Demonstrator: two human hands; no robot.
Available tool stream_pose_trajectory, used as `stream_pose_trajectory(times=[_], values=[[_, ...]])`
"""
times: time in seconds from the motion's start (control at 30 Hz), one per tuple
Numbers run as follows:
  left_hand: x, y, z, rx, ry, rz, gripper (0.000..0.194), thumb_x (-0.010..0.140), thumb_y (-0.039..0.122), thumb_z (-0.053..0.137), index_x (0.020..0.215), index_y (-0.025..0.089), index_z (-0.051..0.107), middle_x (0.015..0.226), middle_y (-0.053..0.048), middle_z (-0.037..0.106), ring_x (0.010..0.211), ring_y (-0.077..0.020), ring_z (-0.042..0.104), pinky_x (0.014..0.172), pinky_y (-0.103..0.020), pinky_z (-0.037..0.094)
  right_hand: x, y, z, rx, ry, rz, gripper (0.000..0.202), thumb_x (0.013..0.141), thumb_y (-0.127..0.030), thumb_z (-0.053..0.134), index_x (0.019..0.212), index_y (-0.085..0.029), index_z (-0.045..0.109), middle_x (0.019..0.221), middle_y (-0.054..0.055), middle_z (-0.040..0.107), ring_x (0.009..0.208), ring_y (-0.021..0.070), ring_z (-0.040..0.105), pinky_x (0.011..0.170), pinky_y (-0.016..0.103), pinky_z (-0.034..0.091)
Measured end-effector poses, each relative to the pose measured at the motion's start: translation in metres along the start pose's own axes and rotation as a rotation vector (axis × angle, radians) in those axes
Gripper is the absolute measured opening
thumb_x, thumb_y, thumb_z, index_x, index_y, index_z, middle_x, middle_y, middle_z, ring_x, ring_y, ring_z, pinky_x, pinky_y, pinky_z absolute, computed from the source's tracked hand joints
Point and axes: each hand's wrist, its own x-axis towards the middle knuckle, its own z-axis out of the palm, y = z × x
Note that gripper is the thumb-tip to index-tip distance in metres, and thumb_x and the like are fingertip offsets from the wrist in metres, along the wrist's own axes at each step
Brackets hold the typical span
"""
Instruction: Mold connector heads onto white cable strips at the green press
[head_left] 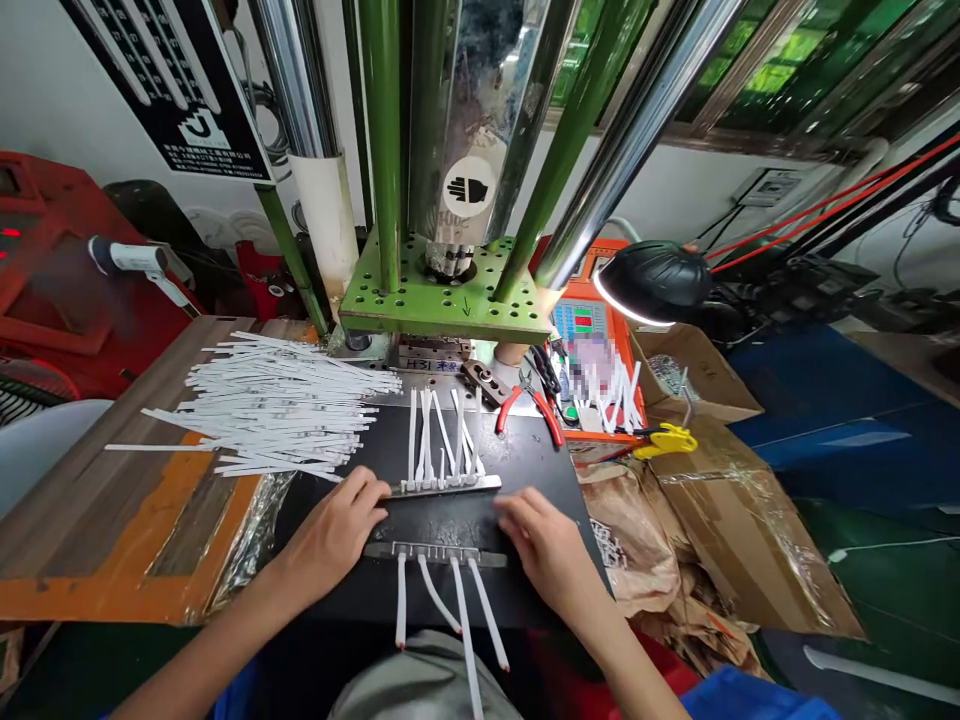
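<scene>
A slotted metal bar (pixel 480 484) lies across the black work surface, with several white strips (pixel 426 435) set in it and pointing away from me. My left hand (pixel 337 530) has its fingers closed at this bar's left end. Near the right end is my right hand (pixel 544 550), its fingers loosely bent and nothing visible in them. Closer to me lies a second slotted metal bar (pixel 491 560). Several white strips (pixel 459 610) hang from it over the front edge toward my lap.
A large pile of white strips (pixel 277 405) covers part of the wooden board at left. Ahead stands a press with a green plate (pixel 442 310). Red-handled pliers (pixel 551 418) lie right of the strips. A lamp (pixel 649 280), yellow-handled pliers (pixel 667 440) and cardboard boxes (pixel 750 520) are at right.
</scene>
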Motion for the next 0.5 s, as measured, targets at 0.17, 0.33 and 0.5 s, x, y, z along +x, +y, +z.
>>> stream_pose_trajectory(times=[0.17,0.33,0.5], values=[[-0.031,0.010,0.015,0.155,-0.030,0.095,0.024,0.088,0.005,0.052,0.102,0.023,0.059,0.098,-0.004,0.061,0.087,-0.0205,0.062,0.075,-0.032,0.050,-0.031,-0.008,0.016,-0.036,-0.060,-0.153,0.030,0.087,-0.009,0.051,0.111,-0.022,0.064,0.092,0.007,0.062,0.077,0.0187,0.062,0.068,0.029,0.054],[0.003,-0.004,-0.004,0.366,0.295,0.241,0.025,0.094,0.008,0.044,0.111,0.021,0.058,0.104,-0.007,0.065,0.092,-0.0224,0.064,0.079,-0.035,0.050,0.009,-0.003,0.003,-0.057,0.150,-0.240,0.031,0.093,-0.012,0.048,0.119,-0.022,0.061,0.098,0.008,0.064,0.079,0.0174,0.063,0.070,0.028,0.053],[0.109,-0.034,-0.058,0.342,0.119,0.111,0.049,0.091,0.001,0.033,0.134,0.017,0.049,0.122,-0.012,0.060,0.110,-0.0209,0.061,0.092,-0.031,0.049,0.128,0.019,-0.031,-0.096,0.266,-0.247,0.032,0.097,-0.015,0.044,0.121,-0.021,0.064,0.105,0.009,0.066,0.091,0.0189,0.064,0.080,0.030,0.053]])
